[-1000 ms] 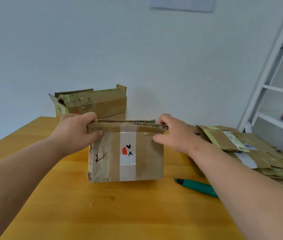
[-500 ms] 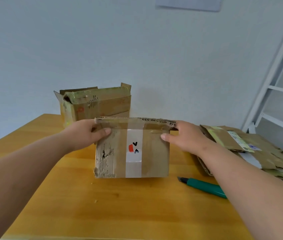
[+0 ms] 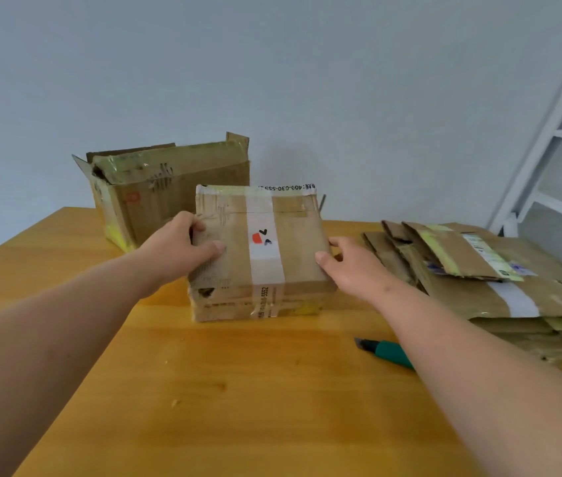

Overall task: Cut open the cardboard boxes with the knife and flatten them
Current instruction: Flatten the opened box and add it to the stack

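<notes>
A small taped cardboard box lies tilted on the wooden table, its broad taped face turned up toward me. My left hand grips its left edge, thumb on top. My right hand holds the right edge, thumb on the face. A green-handled knife lies on the table to the front right, its rear end hidden under my right forearm. A larger opened box stands behind at the left.
A pile of flattened cardboard lies at the right side of the table. A white shelf frame stands beyond it against the wall. The table's left edge runs diagonally under my left forearm.
The small box stood upright on its edge; both hands have tipped it back so its taped face now points up, and they slid from the top edge to its sides.
</notes>
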